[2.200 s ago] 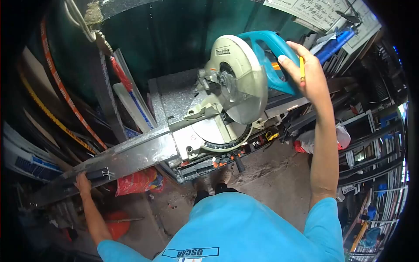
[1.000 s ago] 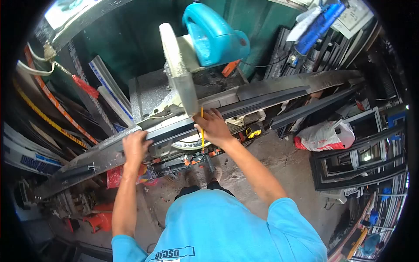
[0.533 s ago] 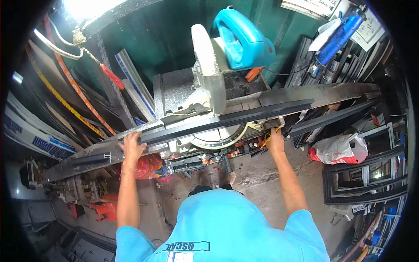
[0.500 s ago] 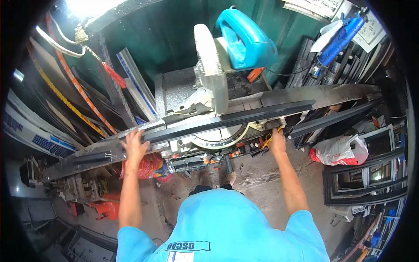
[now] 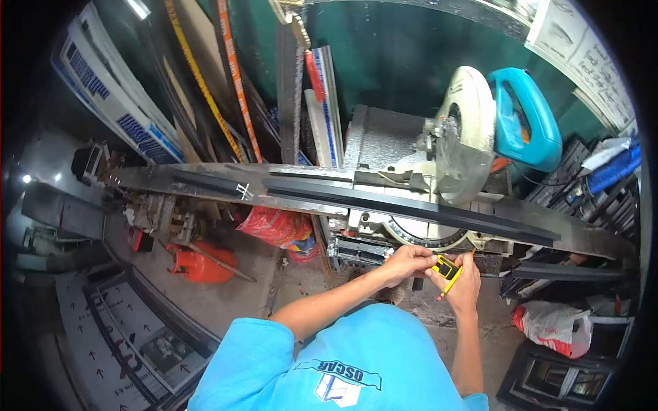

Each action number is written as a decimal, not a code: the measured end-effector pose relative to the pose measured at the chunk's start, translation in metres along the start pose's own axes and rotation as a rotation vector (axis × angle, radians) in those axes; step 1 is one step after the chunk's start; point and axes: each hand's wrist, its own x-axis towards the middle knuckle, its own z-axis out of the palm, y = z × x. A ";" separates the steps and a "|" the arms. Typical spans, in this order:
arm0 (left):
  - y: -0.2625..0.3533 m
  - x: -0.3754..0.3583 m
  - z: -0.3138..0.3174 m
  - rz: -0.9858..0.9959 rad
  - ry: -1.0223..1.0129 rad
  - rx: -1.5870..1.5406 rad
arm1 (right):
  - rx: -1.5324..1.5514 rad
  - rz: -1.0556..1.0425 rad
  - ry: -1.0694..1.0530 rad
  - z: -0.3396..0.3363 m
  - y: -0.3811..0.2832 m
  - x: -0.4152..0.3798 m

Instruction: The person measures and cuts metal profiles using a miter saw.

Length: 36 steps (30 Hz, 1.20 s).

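Observation:
My right hand (image 5: 466, 286) is closed around a small yellow and black tape measure (image 5: 447, 268) and a yellow pencil (image 5: 449, 285). Beside it, my left hand (image 5: 409, 265) has its fingertips pinched at the left end of the tape measure. Both hands are just in front of the miter saw (image 5: 473, 130), which has a teal handle. A long black profile (image 5: 411, 209) lies across the saw's base, above my hands and apart from them. Farther left on the long metal support (image 5: 144, 177) lies a shorter dark piece (image 5: 209, 183).
Upright strips and profiles (image 5: 295, 96) lean on the green wall at the left. An orange-red cylinder (image 5: 205, 262) and a red bag (image 5: 277, 226) are below the support. At the right are a white and red bag (image 5: 555, 327), black frames (image 5: 565, 377) and a blue tube (image 5: 613, 168).
My left hand has left the support near the profile's left end and come together with my right hand at the tape measure. The view has turned left.

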 end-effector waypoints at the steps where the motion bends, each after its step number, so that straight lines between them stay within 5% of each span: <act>1: 0.000 -0.003 -0.001 0.009 0.011 -0.004 | 0.003 -0.013 -0.008 0.001 0.000 0.001; 3: 0.001 -0.013 -0.001 -0.022 0.015 -0.055 | 0.204 -0.146 -0.026 0.005 0.006 0.003; 4: -0.004 -0.013 0.000 0.007 0.030 -0.065 | 0.454 -0.076 -0.107 0.012 0.011 0.005; 7: -0.007 -0.017 -0.004 -0.028 0.114 0.104 | 0.493 0.092 -0.287 0.009 0.008 0.006; 11: 0.002 -0.027 -0.032 -0.109 0.046 0.055 | 0.157 -0.023 -0.430 0.000 -0.009 0.017; 12: 0.021 -0.035 -0.040 -0.159 0.067 0.211 | 0.231 0.204 -0.573 -0.015 -0.026 0.029; 14: 0.061 -0.059 -0.059 -0.051 0.111 0.202 | 0.104 -0.059 -0.433 -0.011 0.022 0.043; 17: 0.116 -0.088 -0.151 0.119 0.563 0.094 | 0.052 0.034 -0.483 -0.055 0.022 0.073; 19: 0.151 -0.120 -0.212 0.281 0.952 0.176 | 0.068 -0.129 -0.315 -0.062 0.064 0.088; 24: 0.179 -0.155 -0.340 0.383 1.381 0.312 | -0.145 -0.078 -0.336 -0.080 0.089 0.131; 36: 0.169 -0.138 -0.334 0.389 1.411 0.365 | -0.262 -0.224 -0.343 -0.055 0.097 0.169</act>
